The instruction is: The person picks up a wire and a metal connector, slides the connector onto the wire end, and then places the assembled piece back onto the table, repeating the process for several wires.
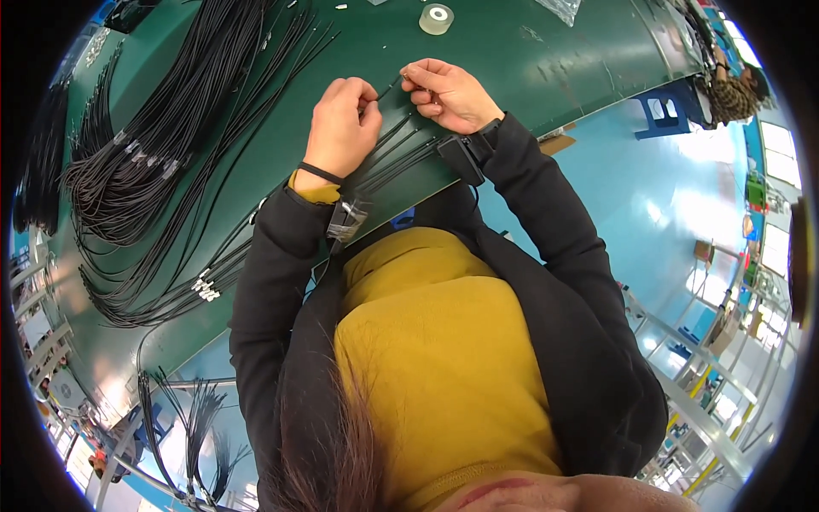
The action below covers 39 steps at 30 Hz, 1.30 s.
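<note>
Over the green table, my left hand is closed around a thin black cable. The cable's end runs up to my right hand, whose thumb and forefinger pinch its tip. Something small sits at that tip, too small to name. Below my hands several more black cables lie side by side, passing under my left wrist. White connectors show on cable ends beside my left forearm. A black box-like device is strapped at my right wrist.
Large bundles of black cables cover the left of the green table. A roll of clear tape lies beyond my hands. More cables hang from a rail at lower left. A blue stool stands on the floor to the right.
</note>
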{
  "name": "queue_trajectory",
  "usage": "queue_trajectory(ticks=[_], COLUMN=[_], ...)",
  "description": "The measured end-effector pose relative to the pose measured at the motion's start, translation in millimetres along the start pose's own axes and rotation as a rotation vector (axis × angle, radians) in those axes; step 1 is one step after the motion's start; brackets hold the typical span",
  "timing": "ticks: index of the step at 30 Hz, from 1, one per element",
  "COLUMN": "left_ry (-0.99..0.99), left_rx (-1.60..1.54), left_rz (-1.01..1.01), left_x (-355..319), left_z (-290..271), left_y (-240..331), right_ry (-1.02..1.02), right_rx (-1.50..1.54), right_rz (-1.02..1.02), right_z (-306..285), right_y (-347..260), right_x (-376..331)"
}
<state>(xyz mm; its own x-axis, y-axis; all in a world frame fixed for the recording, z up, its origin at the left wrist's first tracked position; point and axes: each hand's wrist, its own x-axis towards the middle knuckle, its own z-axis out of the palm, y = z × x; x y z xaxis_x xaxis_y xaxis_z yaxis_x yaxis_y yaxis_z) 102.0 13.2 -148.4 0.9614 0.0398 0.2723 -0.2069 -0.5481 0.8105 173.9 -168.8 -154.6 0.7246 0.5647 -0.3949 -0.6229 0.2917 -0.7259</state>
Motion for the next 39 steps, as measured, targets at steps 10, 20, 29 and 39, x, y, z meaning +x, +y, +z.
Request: queue_trajectory(ticks=[10,20,29,39], left_ry=[-0.014,0.008,0.056,0.048], left_rx=[0.022,0.176,0.053,0.156], left_rz=[0.086,0.201,0.144,0.164], left_x=[-4,-9,-8,-13], left_z=[-3,-6,-6,-5], left_y=[-2,2,15,10], right_ry=[-0.046,0.100,-0.093,-0.080], right_rx=[0.056,-0.564,-0.270,-0.070], right_rz=[0.027,-0.179,0.032,-0.100], right_z=[3,29,28,17], right_y=[2,5,10,5], right_x=[-1,-9,-9,-10])
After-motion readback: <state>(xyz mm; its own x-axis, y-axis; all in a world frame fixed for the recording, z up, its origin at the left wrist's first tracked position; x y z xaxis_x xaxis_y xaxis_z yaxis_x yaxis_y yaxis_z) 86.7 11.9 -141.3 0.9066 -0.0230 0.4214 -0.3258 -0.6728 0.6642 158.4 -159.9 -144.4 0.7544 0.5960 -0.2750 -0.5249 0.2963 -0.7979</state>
